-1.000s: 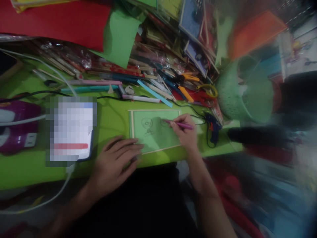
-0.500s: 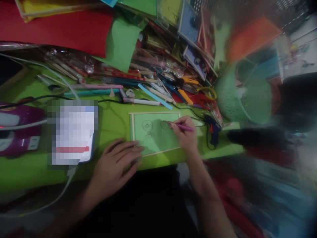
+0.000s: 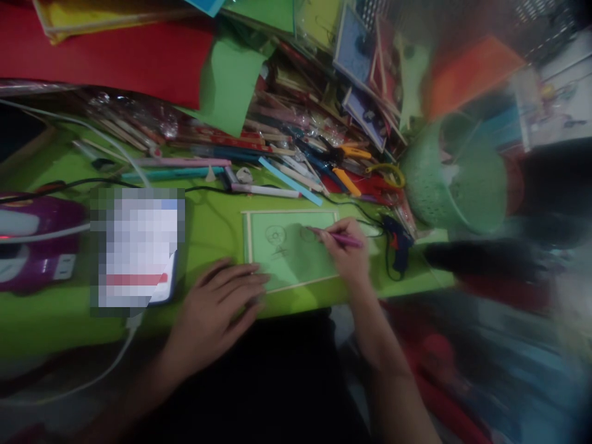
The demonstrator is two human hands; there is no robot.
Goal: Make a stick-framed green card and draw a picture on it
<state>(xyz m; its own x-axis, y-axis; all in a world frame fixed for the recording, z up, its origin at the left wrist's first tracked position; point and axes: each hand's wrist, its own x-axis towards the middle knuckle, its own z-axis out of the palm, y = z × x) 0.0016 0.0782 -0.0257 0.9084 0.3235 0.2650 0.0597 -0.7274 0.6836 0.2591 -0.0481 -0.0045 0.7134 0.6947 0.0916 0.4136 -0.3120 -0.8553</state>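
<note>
A green card (image 3: 277, 271) edged with thin pale wooden sticks lies flat on the green table. On its left half is a dark line drawing (image 3: 276, 237) of a round shape with smaller circles inside and strokes below. My right hand (image 3: 346, 246) grips a purple pen (image 3: 346, 239), its tip at a second circle outline (image 3: 308, 234) on the card's right half. Fingers stretched out, my left hand (image 3: 226, 296) rests at the card's lower left corner, fingertips on its edge.
A phone (image 3: 139, 253) with a blurred-out screen lies left, beside a purple power strip (image 3: 41, 246). Behind the card are pens, orange-handled pliers (image 3: 345, 176) and a heap of sticks. To the right are a dark blue glue gun (image 3: 396, 243) and a green basket (image 3: 456, 172).
The view has shifted very slightly. Both hands stay in nearly the same place, the pen tip still at the right circle.
</note>
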